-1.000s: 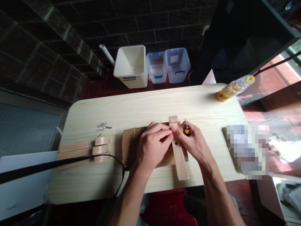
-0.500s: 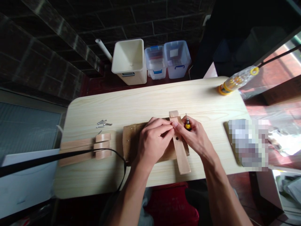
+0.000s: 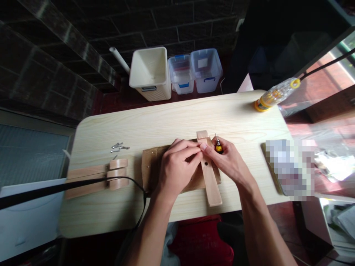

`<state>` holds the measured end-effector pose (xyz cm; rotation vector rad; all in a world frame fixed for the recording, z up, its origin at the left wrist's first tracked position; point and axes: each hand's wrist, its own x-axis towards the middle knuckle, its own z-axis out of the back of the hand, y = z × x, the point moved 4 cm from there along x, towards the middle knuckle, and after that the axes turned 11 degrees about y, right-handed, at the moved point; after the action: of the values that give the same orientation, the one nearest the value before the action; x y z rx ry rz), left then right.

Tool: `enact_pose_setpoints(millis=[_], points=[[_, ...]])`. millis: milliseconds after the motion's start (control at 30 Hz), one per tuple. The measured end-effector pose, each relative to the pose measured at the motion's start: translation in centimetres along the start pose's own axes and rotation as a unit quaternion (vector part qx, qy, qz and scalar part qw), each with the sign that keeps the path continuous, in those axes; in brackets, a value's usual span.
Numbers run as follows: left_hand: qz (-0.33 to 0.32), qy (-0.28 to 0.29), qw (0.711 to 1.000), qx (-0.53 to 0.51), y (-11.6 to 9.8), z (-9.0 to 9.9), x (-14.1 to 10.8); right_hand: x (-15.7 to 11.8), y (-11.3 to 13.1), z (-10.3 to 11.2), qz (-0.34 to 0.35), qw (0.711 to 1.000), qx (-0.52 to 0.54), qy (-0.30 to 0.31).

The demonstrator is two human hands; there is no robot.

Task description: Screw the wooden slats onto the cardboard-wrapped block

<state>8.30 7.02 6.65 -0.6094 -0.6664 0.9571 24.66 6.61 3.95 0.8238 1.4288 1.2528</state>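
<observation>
Fingertips (image 3: 201, 147) meet over wooden strip (image 3: 211, 184) | anything pinched: hidden

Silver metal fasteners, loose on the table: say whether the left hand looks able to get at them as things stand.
Probably yes, once the left hand leaves the tan wooden strip: only low brown cardboard and pale wooden tabletop seem to lie between it and the silver metal fasteners.

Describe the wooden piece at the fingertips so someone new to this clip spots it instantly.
On the pale wood-grain table, find the brown cardboard under the left hand. The wooden piece crosses its right end, beside the right hand. Unlike the similar pieces at the table's left, it lies singly, pointing toward the person, with a dark round hole showing.
</observation>
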Motion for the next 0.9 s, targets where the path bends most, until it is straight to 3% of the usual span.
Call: enact_pose_setpoints(millis=[300,533,900], points=[[0.004,0.005,1.0,0.0,-0.24,0.14,0.07,0.1,-0.01,0.22,-0.019,1.0,-0.009,0.001],[-0.003,0.04,0.999,0.001,-0.33,0.34,-0.15,0.06,0.16,0.27,-0.019,1.0,-0.01,-0.003],[-0.001,0.024,1.0,0.008,-0.22,0.04,-0.41,0.03,0.1,0.25,-0.031,0.999,-0.021,0.002]])
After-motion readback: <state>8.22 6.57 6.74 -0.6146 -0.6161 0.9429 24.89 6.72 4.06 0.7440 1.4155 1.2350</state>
